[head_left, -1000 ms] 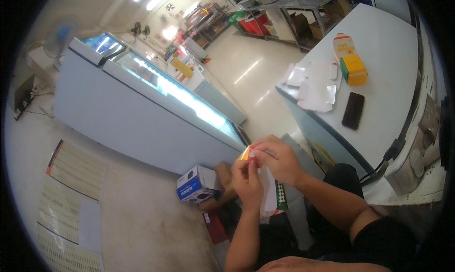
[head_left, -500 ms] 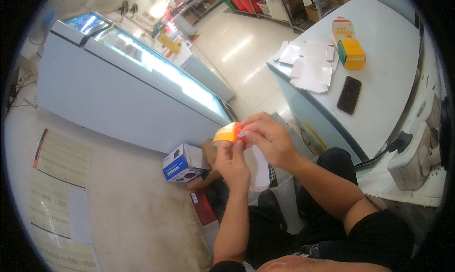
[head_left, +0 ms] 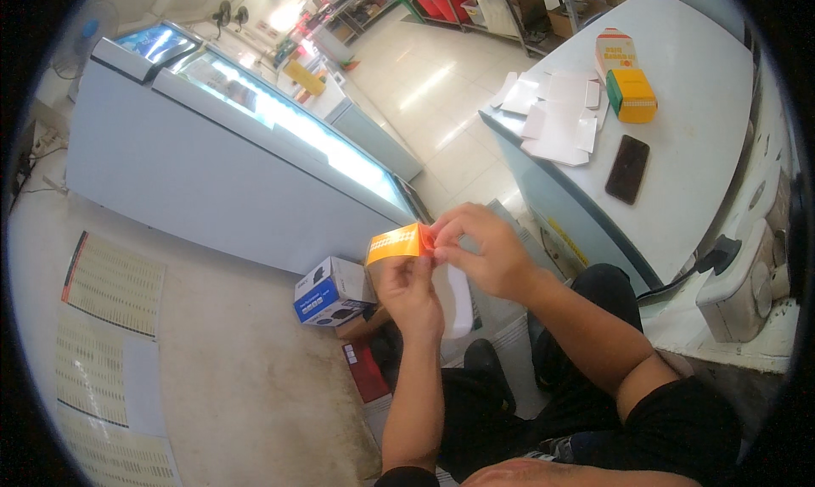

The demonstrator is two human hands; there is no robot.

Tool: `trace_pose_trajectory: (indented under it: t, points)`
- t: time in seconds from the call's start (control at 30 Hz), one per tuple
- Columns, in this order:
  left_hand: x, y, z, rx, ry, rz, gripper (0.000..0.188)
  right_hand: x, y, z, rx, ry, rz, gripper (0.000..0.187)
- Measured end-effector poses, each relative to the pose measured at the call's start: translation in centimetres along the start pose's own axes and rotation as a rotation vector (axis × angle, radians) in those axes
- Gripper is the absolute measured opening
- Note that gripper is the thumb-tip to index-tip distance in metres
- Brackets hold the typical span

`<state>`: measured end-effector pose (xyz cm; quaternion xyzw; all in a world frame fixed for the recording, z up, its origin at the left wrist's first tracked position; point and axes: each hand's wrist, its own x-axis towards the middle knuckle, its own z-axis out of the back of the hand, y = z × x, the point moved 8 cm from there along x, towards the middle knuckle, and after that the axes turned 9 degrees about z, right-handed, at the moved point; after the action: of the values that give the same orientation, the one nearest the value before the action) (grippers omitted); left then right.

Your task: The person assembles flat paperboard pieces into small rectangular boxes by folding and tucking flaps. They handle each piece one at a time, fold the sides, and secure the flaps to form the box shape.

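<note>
A small orange-yellow carton [head_left: 394,243] with a red end is held up in front of me. My left hand [head_left: 411,292] grips it from below, thumb and fingers closed round its lower side. At the red end, my right hand [head_left: 482,245] pinches a flap or edge between thumb and fingertips; the exact piece is partly hidden by the fingers. On the white table to the right stand a yellow box with a green side [head_left: 632,96] and an orange-and-white carton [head_left: 615,51]. Flattened white cartons [head_left: 556,126] lie beside them.
A dark phone [head_left: 627,169] lies on the white table [head_left: 696,88]. Long glass-topped freezer [head_left: 229,164] stands at the left. Below my hands are a blue-and-white box [head_left: 333,292] and a red box [head_left: 365,371]. Printed sheets [head_left: 115,283] hang on the wall.
The carton has shifted slightly left and turned, showing more of its orange face. My left hand moved left with it; my right fingers stay at the red end.
</note>
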<state>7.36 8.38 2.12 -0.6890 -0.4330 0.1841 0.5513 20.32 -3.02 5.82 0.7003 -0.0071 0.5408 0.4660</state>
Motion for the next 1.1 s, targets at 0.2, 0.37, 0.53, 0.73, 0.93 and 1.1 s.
trace_pose_trajectory:
  t: [0.2, 0.37, 0.53, 0.73, 0.93, 1.1]
  points:
    - [-0.1, -0.1, 0.1, 0.058, -0.050, 0.030, 0.022, -0.1, -0.2, -0.3, 0.052, -0.005, -0.006, 0.008]
    - [-0.5, 0.5, -0.2, 0.071, -0.013, 0.070, 0.022, -0.4, -0.1, -0.6, -0.081, 0.008, 0.044, 0.015]
    - [-0.4, 0.9, -0.8, 0.083, 0.020, 0.074, 0.020, -0.9, -1.6, -0.3, -0.152, -0.034, 0.000, 0.040]
    - [-0.2, -0.2, -0.5, 0.279, -0.034, 0.073, 0.015, -0.7, -4.9, 1.8, 0.082, -0.108, -0.510, 0.045]
    - [-1.0, -0.9, -1.5, 0.390, 0.250, -0.106, 0.012, -1.0, -7.4, 7.7, 0.198, -0.445, -0.751, 0.071]
    - [-1.6, -1.6, -2.9, 0.480, 0.492, -0.049, 0.019, -1.2, -7.4, 7.0, 0.038, -0.076, -0.866, 0.066]
